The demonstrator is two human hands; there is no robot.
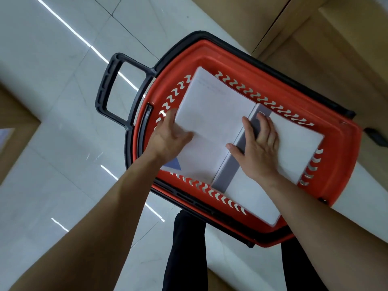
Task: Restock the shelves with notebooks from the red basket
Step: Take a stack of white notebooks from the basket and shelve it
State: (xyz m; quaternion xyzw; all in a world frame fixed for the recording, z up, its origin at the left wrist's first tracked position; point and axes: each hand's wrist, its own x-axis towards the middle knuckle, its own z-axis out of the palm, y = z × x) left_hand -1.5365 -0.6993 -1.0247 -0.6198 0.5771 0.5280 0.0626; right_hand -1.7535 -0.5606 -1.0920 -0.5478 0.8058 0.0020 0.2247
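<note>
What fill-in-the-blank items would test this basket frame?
1. The basket is coloured ____.
2. The right hand lies flat on a notebook's ____ band.
3. The left hand touches the left notebook, whose cover is ____.
4. The basket's black handle juts over the ____ floor.

Missing words: red; grey; white; tiled

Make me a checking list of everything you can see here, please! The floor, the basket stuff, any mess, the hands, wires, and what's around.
Surface: glossy white tiled floor, light streaks reflected.
Job's things: red basket with black handle; two white notebooks inside, left notebook, right notebook with grey spine band.
Clutter: nothing seen.
Grippers: left hand fingers spread at the left notebook's edge; right hand flat on the right notebook; neither lifted.
Cables: nothing seen.
Surroundings: tan wooden units beside the basket; person's dark trousers below.
</note>
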